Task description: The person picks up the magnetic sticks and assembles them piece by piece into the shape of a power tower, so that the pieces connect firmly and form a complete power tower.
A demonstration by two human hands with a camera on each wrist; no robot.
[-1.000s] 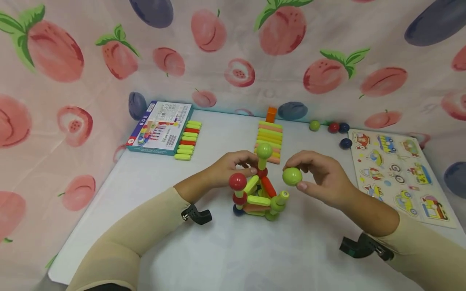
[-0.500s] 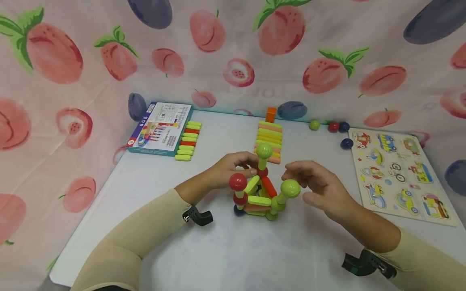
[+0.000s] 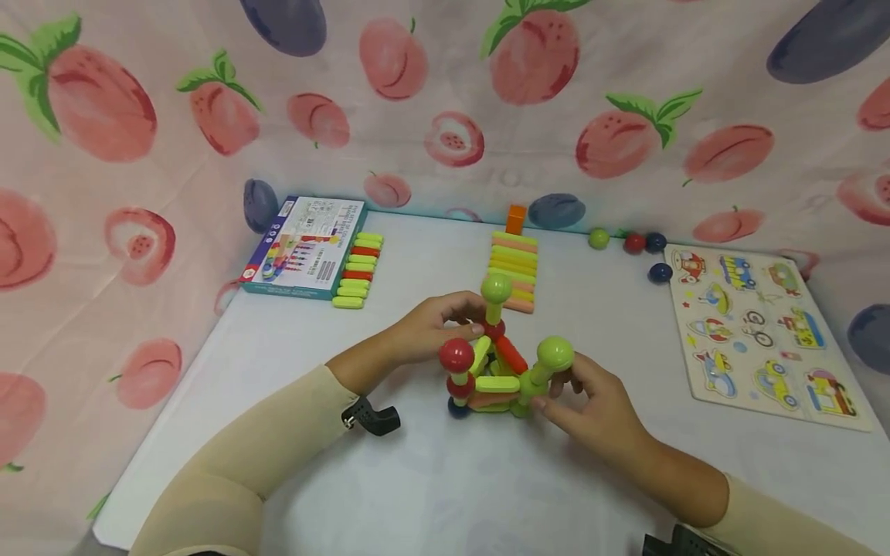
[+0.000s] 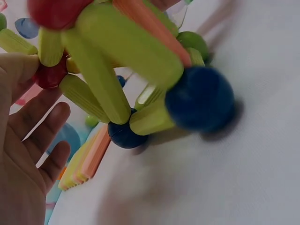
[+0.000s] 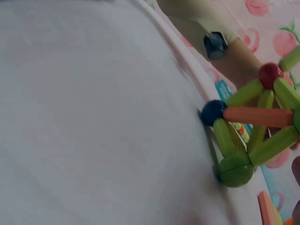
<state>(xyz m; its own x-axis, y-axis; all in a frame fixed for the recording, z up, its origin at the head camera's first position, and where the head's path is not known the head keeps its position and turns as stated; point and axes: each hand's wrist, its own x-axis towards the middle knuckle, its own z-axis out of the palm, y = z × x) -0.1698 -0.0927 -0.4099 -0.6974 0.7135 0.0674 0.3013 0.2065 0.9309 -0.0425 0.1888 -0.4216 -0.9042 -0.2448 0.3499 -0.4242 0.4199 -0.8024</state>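
A ball-and-stick toy frame (image 3: 497, 384) stands on the white table between my hands, with green, red and orange sticks joined by coloured balls. Three posts rise from it: a red ball (image 3: 456, 355) tops the front-left one, and a green ball (image 3: 555, 354) tops the tilted right one. My left hand (image 3: 434, 328) pinches the red joint ball (image 4: 50, 76) at the back corner between thumb and forefinger, its other fingers loose. My right hand (image 3: 605, 409) holds the right green corner between thumb and fingers. Blue balls (image 4: 199, 98) form lower corners.
Behind the frame lies a row of coloured sticks (image 3: 513, 259) with an orange block (image 3: 515, 219). Back left, more sticks (image 3: 358, 270) adjoin a toy box (image 3: 306, 245). Several loose balls (image 3: 634, 243) sit near a picture puzzle board (image 3: 768, 332) at right. Fruit-print cloth (image 3: 514, 100) hangs behind.
My right hand set the green ball on the right post, let go, then moved down and left to hold the corner beneath. The frame has shifted slightly; my left hand stays at its back corner.
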